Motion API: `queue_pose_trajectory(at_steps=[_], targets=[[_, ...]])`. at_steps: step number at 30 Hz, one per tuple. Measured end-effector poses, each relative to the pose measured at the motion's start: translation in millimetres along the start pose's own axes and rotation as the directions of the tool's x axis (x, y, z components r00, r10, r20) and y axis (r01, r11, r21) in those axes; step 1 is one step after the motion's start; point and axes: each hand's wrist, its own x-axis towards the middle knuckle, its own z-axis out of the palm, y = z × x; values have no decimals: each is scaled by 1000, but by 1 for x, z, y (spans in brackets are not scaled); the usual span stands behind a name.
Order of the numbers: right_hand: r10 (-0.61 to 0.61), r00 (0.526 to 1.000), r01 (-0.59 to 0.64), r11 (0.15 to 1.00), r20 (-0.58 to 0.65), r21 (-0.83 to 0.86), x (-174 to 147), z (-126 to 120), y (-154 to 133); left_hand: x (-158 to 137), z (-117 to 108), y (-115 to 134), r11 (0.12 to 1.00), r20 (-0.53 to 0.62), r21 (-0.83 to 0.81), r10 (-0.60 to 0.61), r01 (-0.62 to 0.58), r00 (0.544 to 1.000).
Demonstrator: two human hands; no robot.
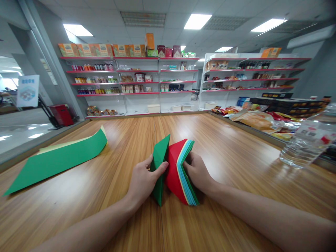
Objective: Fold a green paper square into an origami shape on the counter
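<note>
My left hand (144, 175) pinches a folded piece of green paper (160, 150), its thumb laid across the near face and its fingers behind. Just to the right stands a thick bundle of folded coloured paper (176, 168), red on the facing side with yellow, light blue and green layers along its edge. My right hand (198, 171) grips this bundle from its right side, with the fingertips partly hidden behind it. Both papers are creased and stand upright above the wooden table (126, 224). Whether they join at the bottom I cannot tell.
A curled green and yellow paper strip (63, 159) lies at the left of the table. A clear plastic bottle (304, 143) stands at the right, near snack packets (258, 120) and stacked black boxes (288, 105). Stocked shelves (136, 82) line the back.
</note>
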Motion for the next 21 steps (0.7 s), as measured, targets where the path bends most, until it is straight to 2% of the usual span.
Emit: queue_pose_trajectory(at_steps=[4, 9, 14, 17, 21], targets=[[5, 1000, -5, 1000, 14, -28, 2, -1, 2, 1, 0, -8, 998, -18, -54, -33, 32, 999], [2, 999, -2, 1000, 51, 3, 2, 0, 6, 4, 1, -20, 964, -95, -243, -132, 106, 987], [7, 995, -11, 999, 95, 45, 1, 2, 3, 4, 4, -15, 847, 62, -482, -222, 224, 973], [-1, 993, -9, 996, 121, 86, 0, 2, 2, 3, 5, -10, 780, 117, -544, -296, 310, 948], [-16, 992, 5, 996, 127, 86, -1, 2, 5, 1, 5, -7, 731, 150, -573, -351, 371, 924]])
